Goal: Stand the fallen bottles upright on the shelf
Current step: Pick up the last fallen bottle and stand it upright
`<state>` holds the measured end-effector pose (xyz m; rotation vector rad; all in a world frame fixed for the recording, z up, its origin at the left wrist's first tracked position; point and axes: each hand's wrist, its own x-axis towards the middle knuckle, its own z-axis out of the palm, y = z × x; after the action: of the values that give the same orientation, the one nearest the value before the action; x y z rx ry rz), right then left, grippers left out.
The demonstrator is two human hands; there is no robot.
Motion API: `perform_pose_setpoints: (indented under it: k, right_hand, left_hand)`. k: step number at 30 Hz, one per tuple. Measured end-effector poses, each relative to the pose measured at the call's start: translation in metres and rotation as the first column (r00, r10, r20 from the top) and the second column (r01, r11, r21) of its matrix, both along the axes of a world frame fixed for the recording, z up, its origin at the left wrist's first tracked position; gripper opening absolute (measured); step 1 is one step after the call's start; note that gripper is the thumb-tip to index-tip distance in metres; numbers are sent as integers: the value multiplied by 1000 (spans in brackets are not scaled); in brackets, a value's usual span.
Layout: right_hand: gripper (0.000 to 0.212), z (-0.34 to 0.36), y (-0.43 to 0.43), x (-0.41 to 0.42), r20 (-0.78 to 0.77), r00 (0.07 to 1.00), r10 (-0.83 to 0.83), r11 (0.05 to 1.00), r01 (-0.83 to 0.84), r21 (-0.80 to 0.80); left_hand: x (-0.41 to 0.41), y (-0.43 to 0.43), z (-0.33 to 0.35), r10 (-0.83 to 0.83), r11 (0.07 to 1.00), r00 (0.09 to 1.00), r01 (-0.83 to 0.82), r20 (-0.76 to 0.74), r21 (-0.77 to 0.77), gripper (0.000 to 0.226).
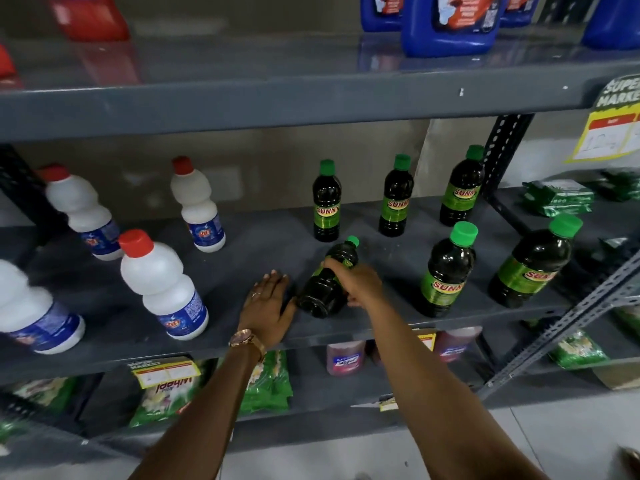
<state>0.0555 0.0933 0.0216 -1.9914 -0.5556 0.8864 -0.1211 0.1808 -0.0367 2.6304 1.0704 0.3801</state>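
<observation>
On the grey middle shelf (242, 244), I read "SUNNY" in red-and-yellow lettering on the green labels of five dark bottles with green caps standing upright (327, 202), while the white bottles with red caps (162, 285) to the left of them carry blue labels whose writing is too blurred for me to read. A yellow tag (620, 116) at the far right of the shelf above reads "SUPER MARKET", and a green packet (166, 393) under the middle shelf shows the word "Wheel" upside down. The fallen bottle (327, 282) is dark, nearly black, with a green cap and a green band at its middle; it lies tilted near the shelf's front edge, cap pointing toward the back, base toward me. My right hand (360, 284) wraps over its middle, fingers curled around the body and thumb underneath on the near side. My left hand (268, 303) rests flat on the shelf just left of the bottle's base, fingers extended and close together, thumb out beside the base; I cannot tell if it touches. A gold watch (244, 339) sits on the left wrist.
</observation>
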Motion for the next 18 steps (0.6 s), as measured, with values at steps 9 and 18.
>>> perform_pose_setpoints:
  k: [9,18]
  right_hand:
    - [39,-24,-9,-13,120,949,-291,813,179,555]
    - [83,-38,3,-4,238,956,-174,864,32,502]
  left_hand:
    - [7,1,-8,12,996,999,-8,-45,88,76]
    - [7,0,-9,26,996,999,-23,-34,80,75]
